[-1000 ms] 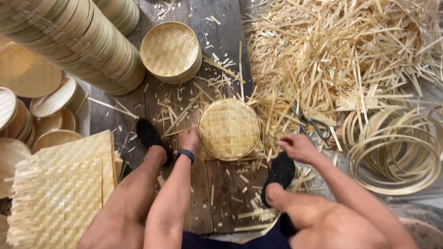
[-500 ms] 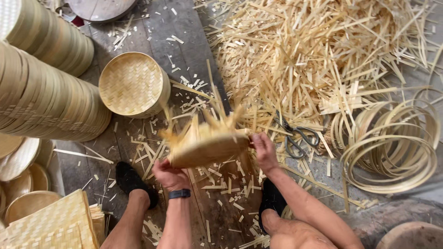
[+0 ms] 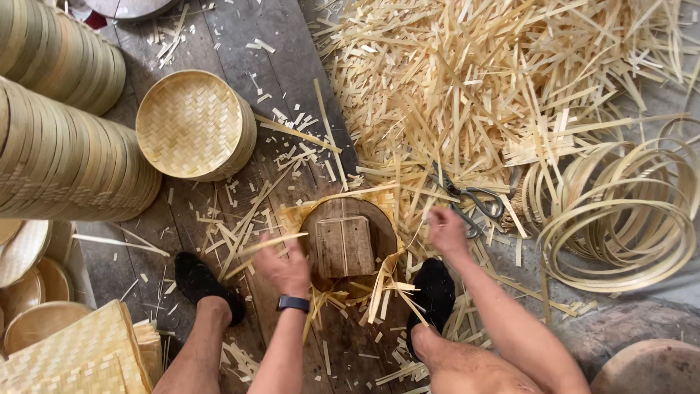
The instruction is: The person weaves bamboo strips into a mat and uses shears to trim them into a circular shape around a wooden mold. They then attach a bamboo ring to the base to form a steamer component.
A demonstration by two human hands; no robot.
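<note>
A round wooden mould [image 3: 348, 244] with a square block on its top lies on the plank floor between my feet. A woven bamboo mat [image 3: 379, 281] is wrapped under it, with loose strip ends sticking out around the rim. My left hand [image 3: 284, 266] is blurred, fingers apart, just left of the mould and brushing the loose strips. My right hand [image 3: 446, 230] hovers to the right of the mould, holding nothing, close to a pair of scissors [image 3: 474, 201].
A finished round woven tray [image 3: 191, 124] lies upper left beside tall stacks of bamboo rims [image 3: 65, 157]. A heap of bamboo strips [image 3: 510, 80] fills the upper right, with coiled hoops [image 3: 620, 211] at right. Woven square mats [image 3: 73, 357] lie lower left. My black shoes [image 3: 204, 284] flank the mould.
The woven round piece lay flat with its weave up, then both hands lifted and turned it. Now it lies flipped with the wooden mould showing, and both hands have let go.
</note>
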